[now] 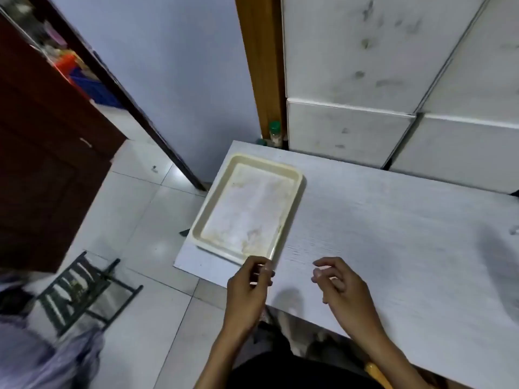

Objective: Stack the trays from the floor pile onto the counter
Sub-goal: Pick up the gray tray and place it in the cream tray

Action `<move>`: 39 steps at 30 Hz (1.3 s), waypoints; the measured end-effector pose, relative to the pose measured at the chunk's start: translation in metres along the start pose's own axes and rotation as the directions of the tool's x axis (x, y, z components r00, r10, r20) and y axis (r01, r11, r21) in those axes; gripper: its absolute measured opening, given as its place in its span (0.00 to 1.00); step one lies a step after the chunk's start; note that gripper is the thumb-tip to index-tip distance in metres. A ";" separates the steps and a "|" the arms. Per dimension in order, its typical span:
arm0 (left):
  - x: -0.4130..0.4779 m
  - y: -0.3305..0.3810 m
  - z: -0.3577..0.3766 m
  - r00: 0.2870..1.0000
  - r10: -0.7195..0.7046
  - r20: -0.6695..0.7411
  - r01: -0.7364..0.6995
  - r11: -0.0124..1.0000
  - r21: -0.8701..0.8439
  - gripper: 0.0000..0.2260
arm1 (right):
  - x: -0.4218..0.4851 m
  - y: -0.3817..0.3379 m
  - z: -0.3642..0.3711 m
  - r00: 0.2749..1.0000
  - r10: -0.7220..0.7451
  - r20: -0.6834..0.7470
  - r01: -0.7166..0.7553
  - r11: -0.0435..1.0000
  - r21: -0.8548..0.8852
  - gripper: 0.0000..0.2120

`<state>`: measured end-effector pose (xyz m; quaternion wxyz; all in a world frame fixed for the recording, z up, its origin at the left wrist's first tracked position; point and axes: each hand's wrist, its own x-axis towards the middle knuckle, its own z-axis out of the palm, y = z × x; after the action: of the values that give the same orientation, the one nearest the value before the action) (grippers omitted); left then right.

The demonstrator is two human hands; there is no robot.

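A cream plastic tray, stained inside, lies flat at the left end of the white counter. My left hand hovers just off the tray's near corner, fingers loosely curled and holding nothing. My right hand floats above the counter a little to the right of the tray, fingers curled and apart, also holding nothing. Neither hand touches the tray. No floor pile of trays is in view.
A dark metal rack lies on the tiled floor at lower left. A brown cabinet stands at left. A green-capped jar sits behind the counter's far corner, beside white boxes against the wall.
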<state>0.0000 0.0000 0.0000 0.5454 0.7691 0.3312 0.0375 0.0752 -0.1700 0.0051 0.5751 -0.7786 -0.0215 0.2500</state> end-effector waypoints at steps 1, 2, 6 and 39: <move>0.001 -0.004 -0.008 1.000 0.013 -0.015 -0.013 1.000 -0.012 0.04 | 0.003 0.001 0.009 1.000 -0.010 0.024 0.010 1.000 -0.014 0.05; 0.004 -0.007 -0.015 1.000 0.005 -0.028 -0.005 1.000 0.006 0.04 | 0.004 -0.001 0.016 0.999 0.008 0.038 -0.007 1.000 -0.030 0.06; 0.021 -0.035 -0.052 0.999 -0.006 -0.031 0.006 1.000 0.027 0.04 | 0.008 -0.002 0.057 0.995 0.036 0.091 -0.033 0.999 -0.030 0.10; 0.324 -0.217 -0.292 0.974 -0.227 0.024 0.228 0.973 -0.039 0.03 | 0.218 -0.038 0.438 0.978 0.085 -0.193 -0.088 0.996 -0.007 0.05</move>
<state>0.0279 0.4559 -0.1685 0.5652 0.7149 0.4109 -0.0256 0.0934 0.3007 -0.1335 0.5571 -0.8038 0.0660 0.1982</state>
